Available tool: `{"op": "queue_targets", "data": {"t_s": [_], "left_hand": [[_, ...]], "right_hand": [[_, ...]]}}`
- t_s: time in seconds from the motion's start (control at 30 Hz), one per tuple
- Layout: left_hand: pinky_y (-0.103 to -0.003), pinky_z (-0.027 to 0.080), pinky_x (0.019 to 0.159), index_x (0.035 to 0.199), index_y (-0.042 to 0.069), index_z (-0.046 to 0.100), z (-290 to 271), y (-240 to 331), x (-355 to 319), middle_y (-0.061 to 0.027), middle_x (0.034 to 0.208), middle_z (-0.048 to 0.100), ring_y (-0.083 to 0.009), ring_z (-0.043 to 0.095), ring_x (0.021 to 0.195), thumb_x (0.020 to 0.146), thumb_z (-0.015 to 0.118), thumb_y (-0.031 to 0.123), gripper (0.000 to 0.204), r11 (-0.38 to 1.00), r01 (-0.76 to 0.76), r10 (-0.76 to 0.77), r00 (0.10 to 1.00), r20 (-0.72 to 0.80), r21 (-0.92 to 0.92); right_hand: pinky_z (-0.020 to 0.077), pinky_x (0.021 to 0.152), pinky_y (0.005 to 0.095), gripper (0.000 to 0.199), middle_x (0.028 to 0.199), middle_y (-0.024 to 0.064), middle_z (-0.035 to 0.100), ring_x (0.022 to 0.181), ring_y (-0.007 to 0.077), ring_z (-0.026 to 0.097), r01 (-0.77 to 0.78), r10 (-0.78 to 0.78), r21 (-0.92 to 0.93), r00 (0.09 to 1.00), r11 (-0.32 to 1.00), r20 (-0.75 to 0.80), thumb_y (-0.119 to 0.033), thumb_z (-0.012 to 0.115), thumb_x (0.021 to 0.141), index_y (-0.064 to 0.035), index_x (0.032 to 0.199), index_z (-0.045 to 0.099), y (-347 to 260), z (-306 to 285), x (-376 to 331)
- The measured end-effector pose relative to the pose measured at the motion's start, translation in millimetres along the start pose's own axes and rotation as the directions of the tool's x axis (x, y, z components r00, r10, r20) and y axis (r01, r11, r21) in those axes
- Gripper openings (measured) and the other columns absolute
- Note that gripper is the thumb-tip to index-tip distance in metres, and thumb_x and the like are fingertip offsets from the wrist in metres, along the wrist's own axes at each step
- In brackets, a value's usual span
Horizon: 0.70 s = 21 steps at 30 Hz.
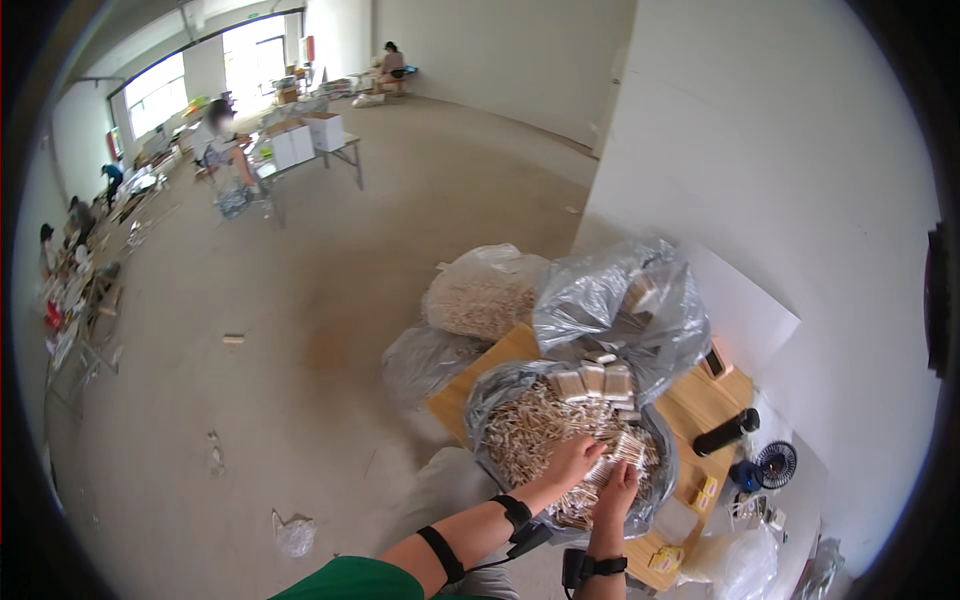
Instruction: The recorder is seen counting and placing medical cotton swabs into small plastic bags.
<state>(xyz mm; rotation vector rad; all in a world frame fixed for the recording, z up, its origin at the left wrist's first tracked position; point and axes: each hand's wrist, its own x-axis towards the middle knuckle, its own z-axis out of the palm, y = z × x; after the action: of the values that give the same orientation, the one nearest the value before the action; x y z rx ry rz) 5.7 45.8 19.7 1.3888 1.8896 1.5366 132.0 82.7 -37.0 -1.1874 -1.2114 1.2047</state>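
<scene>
A grey plastic bag (478, 402) lies wide open on the wooden table, heaped with loose cotton swabs (525, 425) with thin wooden sticks. Several packed bundles of swabs (592, 380) rest on the far side of the heap. My right hand (617, 488) grips a flat bundle of cotton swabs (628, 449) from its near side, above the heap. Just left of that bundle is my left hand (572, 462), its fingers pinched together over the swabs. What lies between those fingertips is too small to make out.
Beyond the heap stand a grey bag with more packs (640, 300) and a clear bag of swabs (485, 295). Along the wooden table's (675, 410) right side are a black bottle (726, 432), a small fan (775, 464) and yellow boxes (705, 492). Other people sit far off.
</scene>
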Motion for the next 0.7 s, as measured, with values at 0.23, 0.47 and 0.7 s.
{"op": "queue_targets", "data": {"t_s": [0.23,0.47,0.7], "left_hand": [[-0.044,0.041,0.054,0.071,0.002,0.057,-18.4,-0.2,7.3,-0.0180,0.065,0.057,-0.0365,0.055,0.061,0.087,0.056,0.033,0.035,0.994,0.109,-0.110,0.993,0.040,0.028],[-0.044,0.042,0.056,0.071,0.001,0.056,-52.3,-33.8,22.6,-0.0187,0.064,0.057,-0.0372,0.056,0.062,0.087,0.056,0.034,0.037,0.969,0.187,-0.182,0.982,-0.050,0.162],[-0.040,0.041,0.052,0.067,0.000,0.053,-66.8,-61.1,44.4,-0.0161,0.058,0.054,-0.0321,0.053,0.054,0.087,0.059,0.032,0.038,0.969,0.142,-0.118,0.985,-0.126,0.203]], "right_hand": [[0.0302,0.042,0.0247,0.029,0.060,-0.0035,0.045,0.048,0.0059,0.036,0.024,-0.029,-0.214,0.999,0.977,-0.018,-0.026,0.044,0.097,-0.0080,0.075,0.053,-1.0,-13.1,7.8],[0.0411,0.055,0.0408,0.038,0.061,0.0190,0.054,0.056,0.0293,0.053,0.030,-0.059,-0.476,0.997,0.879,-0.048,-0.030,0.049,0.090,0.0016,0.071,0.054,-21.6,16.3,11.0],[0.0431,0.064,0.0426,0.034,0.075,0.0228,0.057,0.073,0.0402,0.056,0.053,-0.099,-0.522,0.993,0.852,-0.062,-0.031,0.048,0.091,0.0014,0.086,0.055,-33.7,3.5,37.2]]}}
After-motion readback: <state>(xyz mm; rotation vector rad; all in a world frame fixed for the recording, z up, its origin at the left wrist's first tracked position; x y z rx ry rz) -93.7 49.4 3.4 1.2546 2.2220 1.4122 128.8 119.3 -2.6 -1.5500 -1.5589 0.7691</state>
